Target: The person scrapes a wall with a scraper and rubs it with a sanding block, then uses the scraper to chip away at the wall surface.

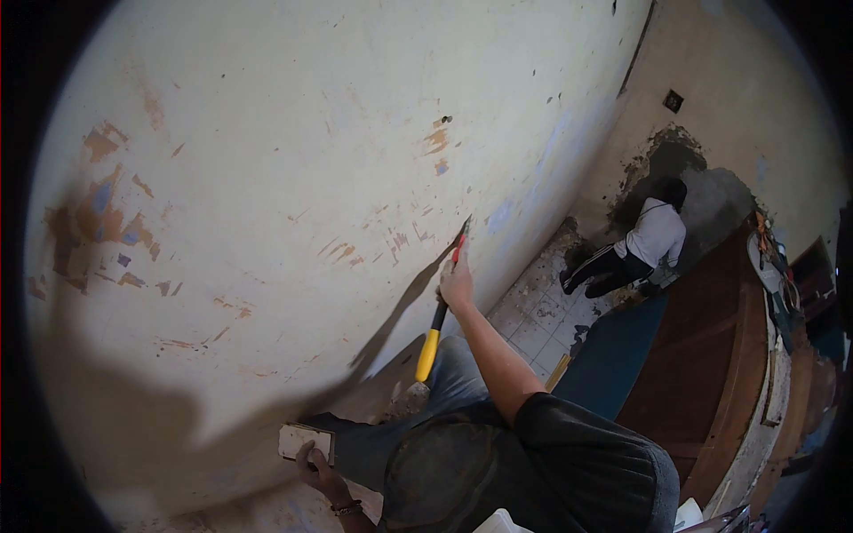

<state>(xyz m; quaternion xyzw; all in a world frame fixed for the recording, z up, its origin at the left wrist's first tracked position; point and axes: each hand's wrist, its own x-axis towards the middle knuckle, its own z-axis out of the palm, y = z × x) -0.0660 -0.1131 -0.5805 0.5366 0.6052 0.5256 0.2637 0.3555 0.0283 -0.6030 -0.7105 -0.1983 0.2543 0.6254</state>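
My right hand (457, 282) is wrapped round the shaft of a scraper (428, 355) with a yellow grip, a black shaft and a red part near the blade. Its thin tip is right at the pale wall (355, 133), below a scraped patch. Low on the left, my left hand (322, 471) has its fingers closed on an off-white rectangular block (305, 441) with darker edges. A bracelet circles that wrist. Brown and bluish patches show where paint is gone from the wall.
A person (653, 235) in a white top bends toward a dark, rough wall patch (711, 195). Dirty floor tiles (560, 324) lie between us. Right of me stands a large brown wooden panel (693, 364) beside a blue-green surface (613, 355). Several items (773, 258) crowd its top edge.
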